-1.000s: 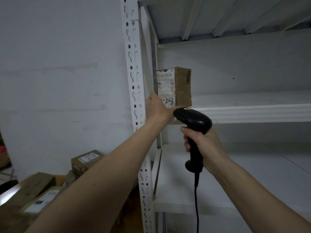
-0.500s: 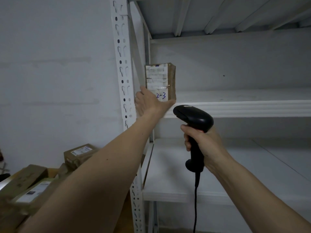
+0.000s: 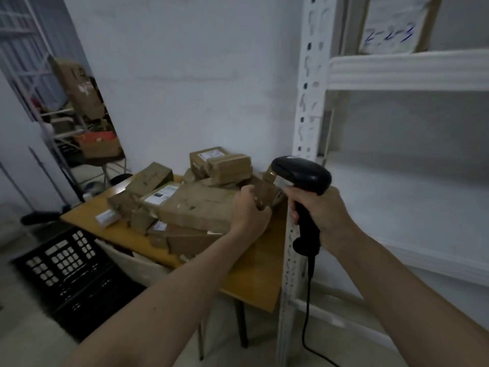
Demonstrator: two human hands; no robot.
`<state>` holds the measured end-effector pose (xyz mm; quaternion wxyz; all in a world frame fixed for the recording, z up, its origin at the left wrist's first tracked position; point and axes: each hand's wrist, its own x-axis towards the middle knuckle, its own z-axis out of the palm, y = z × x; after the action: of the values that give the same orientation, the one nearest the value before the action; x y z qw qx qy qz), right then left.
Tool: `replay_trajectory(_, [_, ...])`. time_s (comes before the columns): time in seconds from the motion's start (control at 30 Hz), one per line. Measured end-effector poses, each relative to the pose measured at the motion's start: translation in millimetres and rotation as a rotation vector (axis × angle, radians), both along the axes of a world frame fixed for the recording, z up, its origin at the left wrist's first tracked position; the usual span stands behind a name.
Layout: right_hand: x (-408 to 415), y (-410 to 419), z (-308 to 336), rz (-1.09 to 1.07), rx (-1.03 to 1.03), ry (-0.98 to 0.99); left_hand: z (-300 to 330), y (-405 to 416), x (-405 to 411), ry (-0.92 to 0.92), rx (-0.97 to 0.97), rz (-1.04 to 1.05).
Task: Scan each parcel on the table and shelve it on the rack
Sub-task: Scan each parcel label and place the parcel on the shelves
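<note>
One parcel [image 3: 391,25] marked 2-2-3 already stands on the rack [image 3: 407,70], up above my right hand [image 3: 321,210], while a heap [image 3: 190,197] still waits on the bench [image 3: 254,282]. Half a second ago my left hand [image 3: 250,213] was flat against that shelved parcel. Now it curls round a small box [image 3: 264,194] at the heap's near edge, and my right hand keeps gripping the scanner [image 3: 301,181] just beside it.

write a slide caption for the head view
Left hand grips a small parcel from the table pile; right hand holds the scanner beside the rack.
</note>
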<state>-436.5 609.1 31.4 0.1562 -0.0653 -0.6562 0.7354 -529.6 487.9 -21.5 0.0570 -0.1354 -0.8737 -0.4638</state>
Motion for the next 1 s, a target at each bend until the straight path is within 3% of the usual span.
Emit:
replay_trajectory(0.1, [-33.5, -28.8, -22.5, 0.025, -0.018, -0.067, -22.3, -33.7, -40.6, -0.123, -0.071, 0.067])
replay_trajectory(0.3, [-116.7, -68.6, -51.5, 0.002, -0.015, -0.185, -53.2, -86.1, -133.3, -0.264, -0.033, 0.089])
replay_trajectory(0.63, [-243.9, -90.8, -68.8, -0.13, 0.002, -0.339, -55.6, -115.8, -284.1, -0.245, -0.207, 0.032])
replay_trajectory(1.0, [-294.2, -70.8, -89.1, -0.29, -0.004, -0.434, -50.9, -76.4, -386.3, -0.291, -0.058, -0.011])
